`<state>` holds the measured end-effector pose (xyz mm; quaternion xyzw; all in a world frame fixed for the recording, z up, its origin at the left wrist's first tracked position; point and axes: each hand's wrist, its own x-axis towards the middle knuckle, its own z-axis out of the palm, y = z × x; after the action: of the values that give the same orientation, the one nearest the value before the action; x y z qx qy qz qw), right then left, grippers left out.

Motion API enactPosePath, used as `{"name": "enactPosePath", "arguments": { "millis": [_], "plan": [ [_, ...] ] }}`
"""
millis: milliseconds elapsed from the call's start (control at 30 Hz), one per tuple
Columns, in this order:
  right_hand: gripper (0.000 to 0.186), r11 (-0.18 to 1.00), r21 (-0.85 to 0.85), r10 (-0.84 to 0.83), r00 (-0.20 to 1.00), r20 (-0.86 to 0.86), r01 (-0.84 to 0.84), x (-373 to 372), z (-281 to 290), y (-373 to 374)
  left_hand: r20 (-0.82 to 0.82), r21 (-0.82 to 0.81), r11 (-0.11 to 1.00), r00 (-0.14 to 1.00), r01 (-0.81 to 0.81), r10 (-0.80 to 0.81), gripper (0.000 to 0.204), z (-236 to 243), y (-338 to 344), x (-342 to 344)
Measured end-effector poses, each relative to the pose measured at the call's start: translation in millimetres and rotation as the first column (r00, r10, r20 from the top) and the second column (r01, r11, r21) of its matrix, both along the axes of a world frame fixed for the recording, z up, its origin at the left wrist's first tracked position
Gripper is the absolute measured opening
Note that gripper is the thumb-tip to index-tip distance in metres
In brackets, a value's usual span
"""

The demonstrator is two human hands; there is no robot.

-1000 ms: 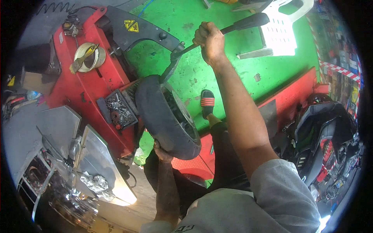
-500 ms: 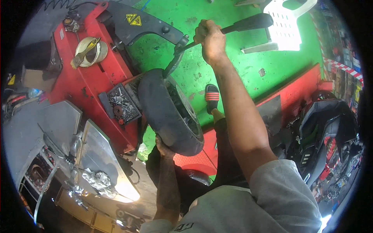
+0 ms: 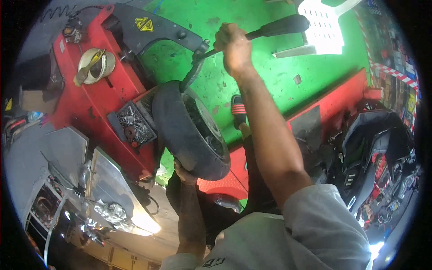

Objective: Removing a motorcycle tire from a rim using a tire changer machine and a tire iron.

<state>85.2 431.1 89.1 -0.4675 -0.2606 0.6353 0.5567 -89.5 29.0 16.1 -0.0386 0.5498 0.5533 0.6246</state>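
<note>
A black wheel with a tyre [image 3: 175,130] stands tilted against the side of a red tyre-changing machine [image 3: 96,101]. The curved breaker blade [image 3: 192,74], fixed at the end of the machine's dark grey arm [image 3: 166,36], rests by the tyre's upper rim edge. My right hand [image 3: 234,48] is wrapped round the shaft of a lever with a thick black grip [image 3: 281,27], which runs right from the blade. From below, my left hand [image 3: 184,173] holds the tyre's lower edge; its fingers are partly hidden beneath it.
On the machine sit a white tub with a brush [image 3: 96,66] and a tray of small metal parts [image 3: 132,123]. A white plastic chair [image 3: 320,29] stands far right. A black motorcycle [image 3: 375,144] is at right by a red platform [image 3: 333,99]. Metal panels [image 3: 114,189] lie lower left.
The whole view has shifted slightly, so things appear a little further left. Both hands keep their holds, and the wheel and blade show no clear movement against each other.
</note>
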Motion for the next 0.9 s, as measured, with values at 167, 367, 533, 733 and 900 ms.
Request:
{"name": "enactPosePath", "arguments": {
  "millis": [167,367,533,733,900],
  "plan": [
    [0.031,0.999,-0.039,-0.007,0.998,0.069,0.010,6.4,-5.1,-4.2,0.187,-0.057,0.986,0.969,-0.155,0.163,0.072,-0.1,-0.4,3.6],
    [0.036,1.000,-0.011,-0.015,0.999,-0.035,0.015,-11.8,-0.3,-6.7,-0.232,0.022,0.998,0.972,0.053,-0.046,0.072,-19.5,-28.0,-15.1],
    [0.041,0.942,0.336,0.062,0.991,-0.115,-0.020,-6.1,-38.6,-2.3,0.223,0.005,0.987,0.962,-0.162,0.157,0.072,-3.2,-4.5,1.5],
    [0.042,0.998,0.061,-0.008,0.994,0.107,0.001,-25.5,-59.9,-22.3,0.135,0.009,0.993,0.984,-0.119,0.116,0.066,-0.7,-13.2,-5.2],
    [0.039,0.998,-0.045,-0.040,0.966,0.257,0.053,-36.8,-55.2,-36.5,-0.209,-0.047,0.998,0.978,-0.031,0.020,0.065,-3.1,0.2,4.3]
  ]
}}
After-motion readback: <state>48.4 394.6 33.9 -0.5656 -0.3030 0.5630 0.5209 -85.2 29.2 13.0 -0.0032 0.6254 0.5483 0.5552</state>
